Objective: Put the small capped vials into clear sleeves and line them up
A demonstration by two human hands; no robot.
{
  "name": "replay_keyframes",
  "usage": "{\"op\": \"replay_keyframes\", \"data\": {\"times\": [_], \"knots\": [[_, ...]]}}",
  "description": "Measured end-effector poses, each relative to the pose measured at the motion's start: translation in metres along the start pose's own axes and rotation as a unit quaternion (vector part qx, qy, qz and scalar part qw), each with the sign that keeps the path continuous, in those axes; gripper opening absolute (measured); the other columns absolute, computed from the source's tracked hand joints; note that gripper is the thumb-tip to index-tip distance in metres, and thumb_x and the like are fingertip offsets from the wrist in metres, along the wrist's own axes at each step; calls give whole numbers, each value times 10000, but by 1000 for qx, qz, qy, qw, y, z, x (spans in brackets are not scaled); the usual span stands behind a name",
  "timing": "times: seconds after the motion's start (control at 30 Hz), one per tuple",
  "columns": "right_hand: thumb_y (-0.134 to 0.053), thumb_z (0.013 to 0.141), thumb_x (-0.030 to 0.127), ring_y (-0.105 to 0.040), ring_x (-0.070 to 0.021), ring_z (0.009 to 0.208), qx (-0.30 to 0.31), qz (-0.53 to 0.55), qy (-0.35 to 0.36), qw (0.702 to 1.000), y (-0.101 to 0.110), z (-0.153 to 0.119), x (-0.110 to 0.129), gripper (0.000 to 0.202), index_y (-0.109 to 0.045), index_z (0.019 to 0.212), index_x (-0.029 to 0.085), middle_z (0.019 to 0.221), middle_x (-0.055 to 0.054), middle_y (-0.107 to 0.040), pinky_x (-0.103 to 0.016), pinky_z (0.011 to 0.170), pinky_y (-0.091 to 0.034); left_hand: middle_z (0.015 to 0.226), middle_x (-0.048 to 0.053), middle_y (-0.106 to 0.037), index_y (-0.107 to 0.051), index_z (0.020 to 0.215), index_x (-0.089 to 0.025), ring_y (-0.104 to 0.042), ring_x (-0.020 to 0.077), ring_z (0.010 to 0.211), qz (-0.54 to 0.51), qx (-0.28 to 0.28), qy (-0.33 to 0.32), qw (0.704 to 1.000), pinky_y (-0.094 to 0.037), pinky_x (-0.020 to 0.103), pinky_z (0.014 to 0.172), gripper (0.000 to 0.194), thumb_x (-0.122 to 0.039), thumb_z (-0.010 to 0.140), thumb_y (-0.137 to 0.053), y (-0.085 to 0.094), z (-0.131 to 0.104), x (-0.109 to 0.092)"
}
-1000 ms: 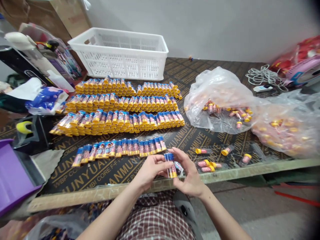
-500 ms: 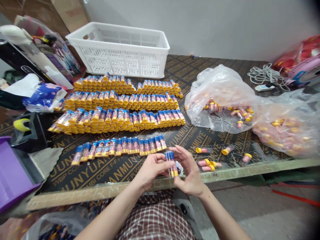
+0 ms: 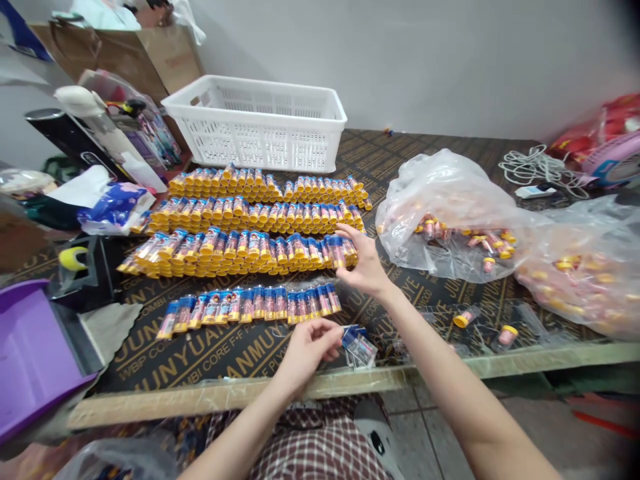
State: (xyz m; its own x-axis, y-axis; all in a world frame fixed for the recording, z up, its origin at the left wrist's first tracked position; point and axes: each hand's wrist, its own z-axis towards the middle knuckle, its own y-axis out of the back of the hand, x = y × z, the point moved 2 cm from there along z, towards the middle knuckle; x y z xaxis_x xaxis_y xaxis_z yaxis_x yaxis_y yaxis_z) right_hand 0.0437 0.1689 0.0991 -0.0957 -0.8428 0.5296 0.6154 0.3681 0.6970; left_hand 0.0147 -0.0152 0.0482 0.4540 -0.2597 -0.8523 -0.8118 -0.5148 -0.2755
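Three stacked banks of tubes (image 3: 243, 249) lie in front of the white basket (image 3: 260, 137), on their sides with yellow caps towards the person, probably so that they nest without rolling. A single row of tubes (image 3: 234, 305) lies farther out from the basket. The right hand (image 3: 361, 261), below the basket's right end, curves thumb and fingers around the two ends of one tube (image 3: 337, 252), a grip that seems to leave its side uncovered. The left hand (image 3: 307, 348), well in front of the basket, curls its fingers in to the thumb beside clear and blue film pieces (image 3: 361, 350); whether it pinches one, I cannot tell. To the basket's right sit two bulging plastic bags (image 3: 435, 193), seemingly set within the right arm's reach.

Dark printed board with gold lettering tops the bench (image 3: 165, 363), edged by a pale strip (image 3: 175, 403). Behind the basket rises a plain grey wall (image 3: 425, 67); tiled floor (image 3: 413, 440) shows beneath.
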Motion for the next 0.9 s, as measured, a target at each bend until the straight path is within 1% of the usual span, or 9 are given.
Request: {"op": "replay_keyframes", "data": {"times": [0.07, 0.13, 0.2, 0.27, 0.37, 0.47, 0.6, 0.73, 0.9], "knots": [[-562, 607, 177, -534, -291, 1099, 53, -57, -12, 997, -15, 25, -13, 776, -371, 1359, 186, 1203, -99, -596, -472, 990, -331, 621, 27, -641, -671, 770, -136, -537, 115, 495, 65, 12, -9, 998, -413, 221, 500, 286, -410, 692, -696, 0, -2, 5], [-573, 609, 192, -526, -300, 1094, 95, -90, -19, 991, -29, 38, -20, 770, -388, 1356, 161, 1175, -113, -614, -474, 976, -314, 612, 28, -636, -683, 760, -142, -536, 132, 514, 146, -3, -40, 989, -403, 235, 519, 207, -343, 715, -668, -1, -2, 8], [-588, 605, 199, -476, -320, 1171, 119, -99, -16, 988, -36, 40, -22, 775, -402, 1356, 173, 1235, -117, -591, -483, 991, -286, 649, 41, -654, -699, 778, -152, -561, 156, 572, 240, -25, -85, 967, -401, 250, 567, 140, -268, 738, -632, -3, -1, 8], [-609, 607, 226, -388, -337, 1269, 123, -103, -13, 987, -30, 34, -20, 796, -389, 1372, 198, 1364, -120, -494, -494, 1018, -255, 692, 54, -670, -706, 806, -166, -580, 180, 621, 335, -34, -121, 934, -396, 269, 613, 121, -223, 752, -614, -7, 2, 8], [-619, 652, 262, -330, -318, 1322, 81, -111, -13, 990, 4, 15, -22, 790, -351, 1393, 213, 1450, -118, -385, -488, 1044, -247, 687, 72, -660, -681, 783, -176, -590, 214, 634, 460, -43, -128, 878, -369, 286, 618, 117, -281, 770, -633, -16, 10, 9], [-577, 727, 215, -414, -274, 1259, 56, -131, -53, 988, 52, -16, -36, 658, -392, 1358, 201, 1357, -113, -479, -439, 1034, -307, 733, 76, -661, -632, 773, -186, -608, 226, 684, 529, -49, -116, 839, -348, 274, 612, 124, -308, 770, -653, -22, 15, 12], [-606, 726, 201, -556, -257, 1015, 153, -170, -134, 964, 95, -71, -60, 441, -577, 1164, 160, 1076, -112, -610, -386, 897, -434, 781, 50, -667, -598, 759, -194, -612, 194, 723, 547, -39, -127, 827, -354, 258, 637, 77, -240, 820, -592, -24, 17, 13], [-626, 661, 128, -587, -230, 883, 222, -162, -149, 950, 95, -116, -69, 370, -647, 1026, 184, 903, -68, -629, -335, 793, -471, 802, 49, -689, -618, 746, -187, -627, 193, 763, 572, -33, -119, 811, -375, 260, 672, 126, -210, 849, -549, -24, 17, 8], [-505, 646, 23, -582, -225, 859, 228, -161, -159, 947, 72, -131, -64, 428, -628, 1027, 172, 885, -67, -617, -334, 773, -467, 827, 49, -701, -625, 847, -197, -641, 198, 775, 602, -37, -128, 787, -384, 267, 675, 102, -191, 863, -524, -26, 16, 7]]}}
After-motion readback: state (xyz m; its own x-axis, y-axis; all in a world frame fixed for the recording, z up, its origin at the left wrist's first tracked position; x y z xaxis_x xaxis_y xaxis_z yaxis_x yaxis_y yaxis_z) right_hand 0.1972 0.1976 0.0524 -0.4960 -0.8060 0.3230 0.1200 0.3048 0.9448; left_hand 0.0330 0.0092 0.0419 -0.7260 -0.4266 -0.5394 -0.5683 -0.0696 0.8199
